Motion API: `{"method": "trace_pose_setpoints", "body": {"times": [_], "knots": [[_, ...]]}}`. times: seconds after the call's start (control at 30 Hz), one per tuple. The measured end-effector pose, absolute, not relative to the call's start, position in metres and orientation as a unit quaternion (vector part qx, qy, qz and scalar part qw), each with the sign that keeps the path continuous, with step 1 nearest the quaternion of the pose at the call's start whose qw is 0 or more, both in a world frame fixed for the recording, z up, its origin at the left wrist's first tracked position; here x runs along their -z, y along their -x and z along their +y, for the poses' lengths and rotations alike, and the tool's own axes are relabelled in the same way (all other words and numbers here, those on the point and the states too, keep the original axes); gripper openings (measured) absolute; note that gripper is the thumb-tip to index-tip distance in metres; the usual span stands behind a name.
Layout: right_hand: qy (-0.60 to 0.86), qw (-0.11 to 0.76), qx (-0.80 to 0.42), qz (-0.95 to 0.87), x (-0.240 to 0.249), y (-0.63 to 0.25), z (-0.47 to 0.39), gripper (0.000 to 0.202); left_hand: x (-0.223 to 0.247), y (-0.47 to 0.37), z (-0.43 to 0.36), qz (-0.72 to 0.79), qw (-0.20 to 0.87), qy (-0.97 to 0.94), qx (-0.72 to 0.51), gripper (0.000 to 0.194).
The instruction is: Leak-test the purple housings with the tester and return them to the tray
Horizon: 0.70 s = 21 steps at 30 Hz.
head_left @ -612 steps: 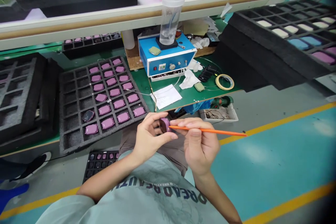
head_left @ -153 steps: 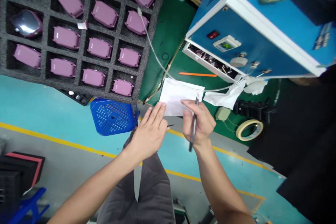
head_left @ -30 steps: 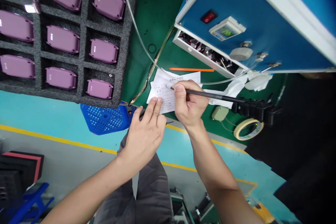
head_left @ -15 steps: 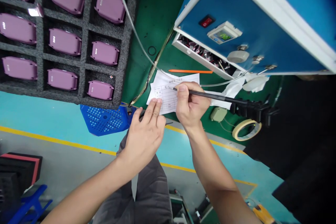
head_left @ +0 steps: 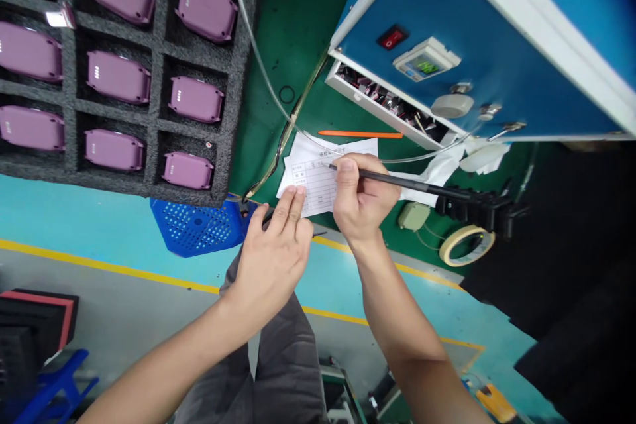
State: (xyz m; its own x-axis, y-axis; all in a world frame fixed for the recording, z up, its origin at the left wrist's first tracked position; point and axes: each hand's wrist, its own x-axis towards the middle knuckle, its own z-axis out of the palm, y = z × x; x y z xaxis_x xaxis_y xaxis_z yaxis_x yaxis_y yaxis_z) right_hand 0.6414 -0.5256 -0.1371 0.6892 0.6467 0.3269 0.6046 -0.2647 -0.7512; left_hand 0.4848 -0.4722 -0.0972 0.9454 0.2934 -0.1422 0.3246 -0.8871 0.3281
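Note:
My right hand (head_left: 366,195) is closed around a long black pen (head_left: 392,179). The pen's tip rests on the upper part of a printed form (head_left: 318,179), where a few handwritten marks stand in the top row. My left hand (head_left: 275,255) lies on the form's lower left edge, its fingers stretched out and pressing the paper down. The form lies slightly tilted on other white paper, on the green table mat (head_left: 283,26). My right hand covers the form's right side. The far end of the pen merges with black objects behind it, so its end is unclear.
A black foam tray (head_left: 159,59) with several purple watch-like cases (head_left: 196,99) is at left. A blue machine (head_left: 477,33) with a drawer of small parts (head_left: 392,106) stands at right. Nearby are an orange stick (head_left: 360,134), a clear tube (head_left: 253,40), a tape roll (head_left: 467,245) and a blue stool (head_left: 199,225).
Handwriting in the form's top row has grown a little to the right, and my right hand has shifted slightly rightward with the pen. My left hand stays in place.

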Motion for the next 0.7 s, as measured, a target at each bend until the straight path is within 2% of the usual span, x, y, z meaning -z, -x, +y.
{"method": "trace_pose_setpoints", "body": {"times": [0.7], "knots": [[0.793,0.465,-0.033,-0.393,0.1369,-0.6417,-0.5271,0.02,0.096,-0.4867,-0.473,0.162,0.176,-0.97,0.045,0.016]]}}
